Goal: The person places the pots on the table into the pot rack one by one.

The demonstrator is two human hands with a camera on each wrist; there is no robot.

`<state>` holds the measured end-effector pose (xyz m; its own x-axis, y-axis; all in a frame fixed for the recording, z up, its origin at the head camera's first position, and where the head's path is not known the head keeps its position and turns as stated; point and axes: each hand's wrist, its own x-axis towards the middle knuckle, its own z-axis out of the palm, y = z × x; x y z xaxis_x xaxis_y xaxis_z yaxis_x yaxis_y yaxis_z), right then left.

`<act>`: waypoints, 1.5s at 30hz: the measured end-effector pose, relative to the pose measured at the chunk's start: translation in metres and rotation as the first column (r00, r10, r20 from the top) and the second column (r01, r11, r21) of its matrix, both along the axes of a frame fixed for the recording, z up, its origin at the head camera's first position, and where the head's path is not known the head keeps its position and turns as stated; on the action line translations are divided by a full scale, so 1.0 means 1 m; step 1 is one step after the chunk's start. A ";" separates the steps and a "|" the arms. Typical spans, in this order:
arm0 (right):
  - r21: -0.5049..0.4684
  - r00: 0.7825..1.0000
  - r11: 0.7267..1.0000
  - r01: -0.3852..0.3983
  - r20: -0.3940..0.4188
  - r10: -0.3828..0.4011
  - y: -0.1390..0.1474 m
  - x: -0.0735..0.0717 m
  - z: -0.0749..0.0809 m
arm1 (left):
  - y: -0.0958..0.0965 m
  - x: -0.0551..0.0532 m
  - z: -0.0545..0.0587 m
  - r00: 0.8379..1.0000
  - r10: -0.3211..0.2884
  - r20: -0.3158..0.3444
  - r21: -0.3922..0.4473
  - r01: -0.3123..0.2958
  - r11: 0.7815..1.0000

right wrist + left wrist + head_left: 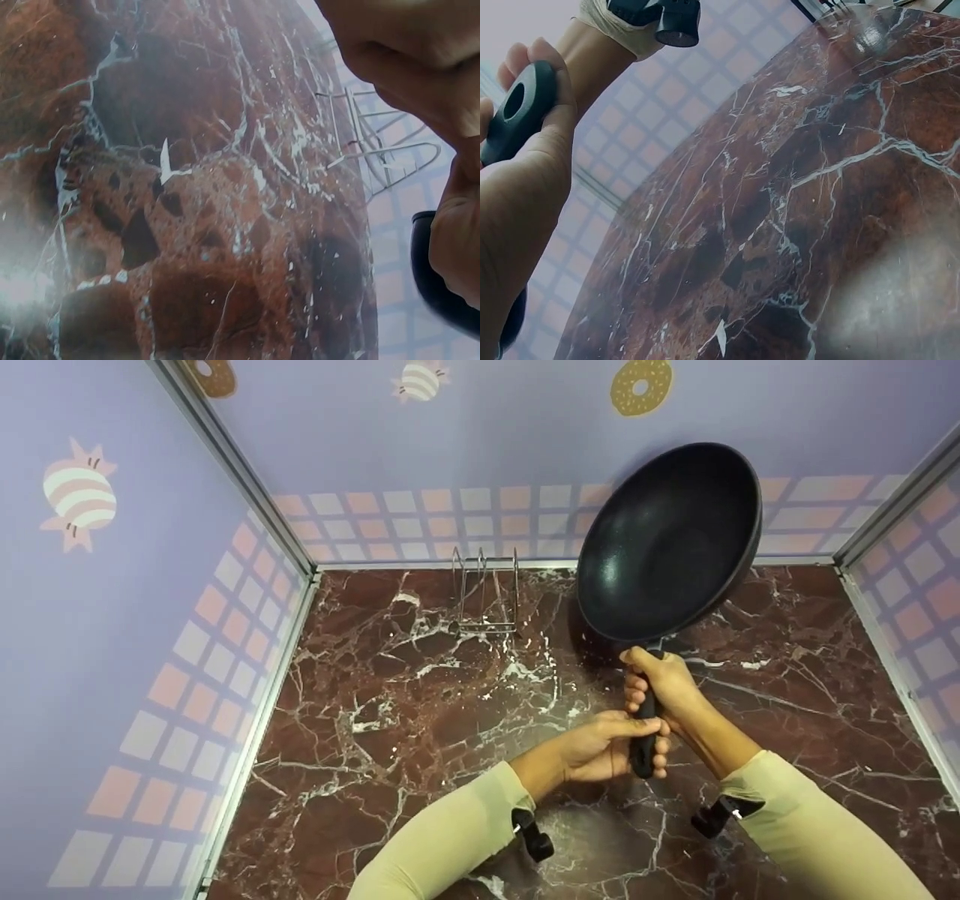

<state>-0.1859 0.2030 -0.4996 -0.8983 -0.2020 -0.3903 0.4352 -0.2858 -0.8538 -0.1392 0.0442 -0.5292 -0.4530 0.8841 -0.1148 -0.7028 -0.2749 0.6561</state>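
Note:
A deep black frying pan (671,540) is held up in the head view, its dark inside facing me and its handle pointing down toward me. My right hand (675,690) grips the upper part of the handle, just below the pan's bowl, with the thumb along the top. Lower down, my left hand (600,746) pinches the handle's end (642,761) between thumb and fingers. In the left wrist view the handle's end, with its hanging hole, shows in the left hand (551,150). Part of the pan's dark edge (431,289) appears beneath the right hand (427,52) in the right wrist view.
A wire rack (487,627) stands on the brown marbled tabletop (420,705), near the back wall and left of the pan. Lilac walls with pastel squares enclose the back (510,427) and both sides. Each sleeve carries a black wrist mount (534,840).

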 end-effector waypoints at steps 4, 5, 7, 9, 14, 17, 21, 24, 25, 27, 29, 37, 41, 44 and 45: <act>0.011 1.000 1.000 0.027 0.004 -0.027 -0.008 -0.001 0.003 | -0.006 0.000 0.002 1.000 0.012 -0.018 -0.013 -0.012 1.000; 0.017 1.000 0.999 0.030 0.004 -0.030 -0.009 -0.002 0.003 | -0.007 0.000 0.003 1.000 0.017 -0.022 -0.018 -0.017 1.000; 0.030 0.999 0.999 0.034 0.006 -0.034 -0.012 -0.002 0.005 | -0.009 0.000 0.005 0.999 0.025 -0.033 -0.024 -0.025 0.999; 0.045 0.999 0.998 0.037 0.009 -0.038 -0.015 -0.003 0.007 | -0.011 0.000 0.006 0.999 0.033 -0.043 -0.027 -0.034 0.999; 0.086 0.999 0.996 0.035 0.008 -0.036 -0.022 -0.004 0.010 | -0.016 -0.001 0.007 0.998 0.046 -0.044 -0.023 -0.047 0.999; 0.102 0.999 0.994 0.032 0.001 -0.032 -0.026 -0.004 0.011 | -0.019 -0.001 0.008 0.998 0.052 -0.036 -0.023 -0.053 0.998; 0.109 0.999 0.993 0.041 -0.007 -0.041 -0.032 -0.005 0.013 | -0.024 -0.001 0.010 0.998 0.056 -0.028 -0.023 -0.057 0.998; 0.108 0.999 0.993 0.041 -0.013 -0.040 -0.036 -0.006 0.016 | -0.027 -0.002 0.012 0.998 0.057 -0.025 -0.025 -0.057 0.998; 0.112 0.999 0.993 0.040 -0.017 -0.038 -0.037 -0.006 0.017 | -0.029 -0.002 0.013 0.998 0.058 -0.026 -0.027 -0.059 0.998; 0.122 0.999 0.992 0.035 -0.026 -0.032 -0.041 -0.007 0.019 | -0.032 -0.003 0.015 0.998 0.059 -0.027 -0.029 -0.060 0.998; 0.135 0.999 0.990 0.038 -0.036 -0.033 -0.045 -0.008 0.021 | -0.035 -0.004 0.017 0.997 0.064 -0.035 -0.028 -0.065 0.998; 0.128 0.998 0.991 0.029 -0.060 -0.022 -0.056 -0.012 0.031 | -0.046 -0.007 0.025 0.994 0.078 -0.071 -0.008 -0.079 0.997; 0.129 0.997 0.991 0.021 -0.081 -0.011 -0.062 -0.012 0.034 | -0.051 -0.007 0.028 0.994 0.087 -0.073 -0.007 -0.088 0.996; 0.126 0.995 0.992 0.020 -0.096 -0.008 -0.066 -0.013 0.036 | -0.055 -0.007 0.030 0.992 0.101 -0.078 -0.004 -0.101 0.995; 0.128 0.995 0.992 0.022 -0.101 -0.009 -0.068 -0.013 0.037 | -0.056 -0.007 0.031 0.991 0.104 -0.083 -0.002 -0.105 0.995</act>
